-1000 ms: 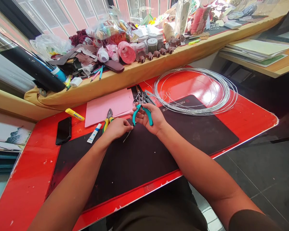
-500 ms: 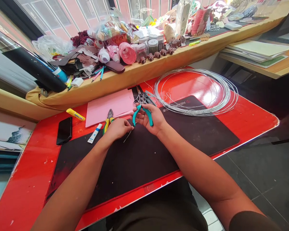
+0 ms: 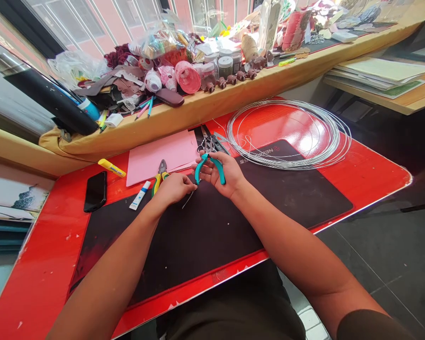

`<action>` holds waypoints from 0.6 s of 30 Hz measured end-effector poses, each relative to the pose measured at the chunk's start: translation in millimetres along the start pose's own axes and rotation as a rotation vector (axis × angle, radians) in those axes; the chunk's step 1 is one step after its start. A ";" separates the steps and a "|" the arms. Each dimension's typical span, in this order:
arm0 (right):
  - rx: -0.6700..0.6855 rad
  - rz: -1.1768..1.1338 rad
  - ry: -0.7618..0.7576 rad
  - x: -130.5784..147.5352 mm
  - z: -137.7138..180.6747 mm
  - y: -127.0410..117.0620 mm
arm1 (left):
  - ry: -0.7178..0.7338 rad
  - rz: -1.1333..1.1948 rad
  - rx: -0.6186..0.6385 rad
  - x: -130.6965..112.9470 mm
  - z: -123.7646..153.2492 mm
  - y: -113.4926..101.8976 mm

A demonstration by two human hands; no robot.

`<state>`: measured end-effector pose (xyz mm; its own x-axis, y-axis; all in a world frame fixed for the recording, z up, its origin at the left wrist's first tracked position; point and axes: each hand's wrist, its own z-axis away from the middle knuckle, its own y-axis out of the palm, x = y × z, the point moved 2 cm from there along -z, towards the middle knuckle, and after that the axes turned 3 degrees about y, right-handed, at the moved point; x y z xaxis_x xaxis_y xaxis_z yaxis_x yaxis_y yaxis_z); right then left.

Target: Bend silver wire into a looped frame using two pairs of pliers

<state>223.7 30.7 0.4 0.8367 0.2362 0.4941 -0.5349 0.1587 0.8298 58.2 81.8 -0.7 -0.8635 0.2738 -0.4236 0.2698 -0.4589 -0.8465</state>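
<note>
Teal-handled pliers rest in my right hand, their handles spread apart and the jaws pointing away from me. The fingers of that hand curl loosely around the tool. My left hand is closed in a pinch on a short thin wire, whose free end slants down over the black mat. The wire's upper end lies near the left handle; whether it touches cannot be made out. Just behind my left hand lie yellow-and-green pliers, partly covered by it. A white-and-blue tube is to their left.
A large coil of silvery wire lies at the back right. Pink paper, scissors, a phone and a yellow glue stick surround the black mat on the red table. Craft items crowd the ledge behind.
Almost nothing differs. Both hands keep their hold on the pliers and the wire, and the view has shifted very slightly.
</note>
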 end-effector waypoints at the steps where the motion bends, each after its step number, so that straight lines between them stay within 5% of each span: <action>1: -0.003 0.002 -0.002 0.3 0.5 0.5 | -0.002 0.001 0.000 0.1 -0.1 0.1; 18: -0.008 0.004 0.000 1.1 0.0 0.6 | -0.017 0.034 -0.013 -0.5 0.3 0.0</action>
<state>224.3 31.1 1.5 0.8343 0.2369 0.4977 -0.5394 0.1651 0.8257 58.5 81.4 -0.4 -0.8607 0.2434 -0.4471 0.3048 -0.4570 -0.8356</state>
